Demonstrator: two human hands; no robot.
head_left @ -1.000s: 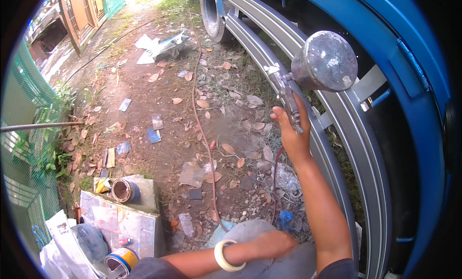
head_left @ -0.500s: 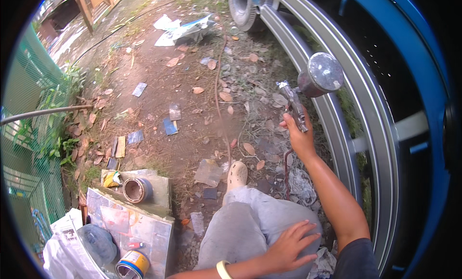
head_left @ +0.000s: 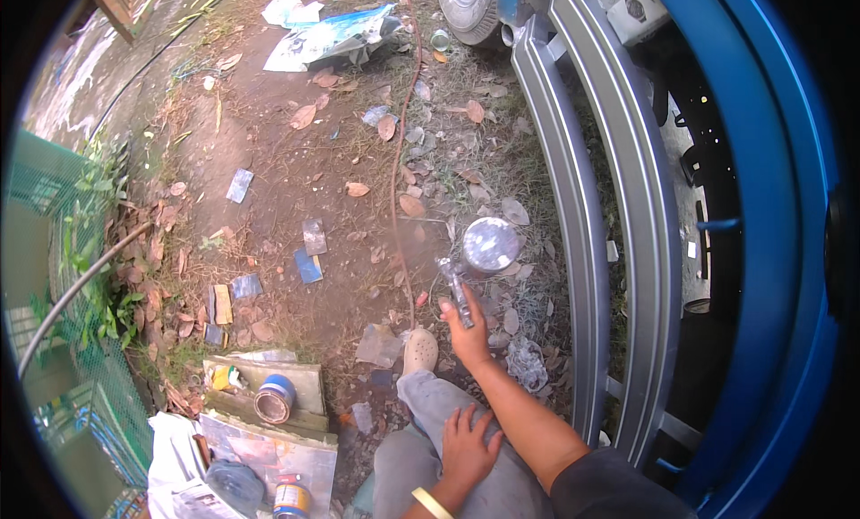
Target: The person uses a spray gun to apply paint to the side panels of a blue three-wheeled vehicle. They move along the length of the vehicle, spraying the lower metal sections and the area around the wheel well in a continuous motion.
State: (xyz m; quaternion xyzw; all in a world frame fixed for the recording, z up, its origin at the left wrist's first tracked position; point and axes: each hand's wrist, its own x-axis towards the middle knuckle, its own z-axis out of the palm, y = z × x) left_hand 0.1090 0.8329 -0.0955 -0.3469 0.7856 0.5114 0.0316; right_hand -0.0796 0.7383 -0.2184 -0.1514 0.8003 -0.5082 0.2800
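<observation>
My right hand is wrapped round the handle of a metal spray gun. A round, paint-spotted silver cup sits on the gun. The gun is over the ground, apart from the grey metal rails on the right. On my grey trouser leg rests my left hand, fingers spread and holding nothing. A pale band circles the left wrist.
At lower left, a paint-stained board bears a yellow-labelled can; a blue-rimmed can stands behind it. A thin hose runs along the leaf-strewn ground. A blue vehicle frame and tyre lie beyond the rails.
My right hand has brought the spray gun leftward, away from the rails. The view has shifted, showing more of the blue frame. My left hand stays on my leg.
</observation>
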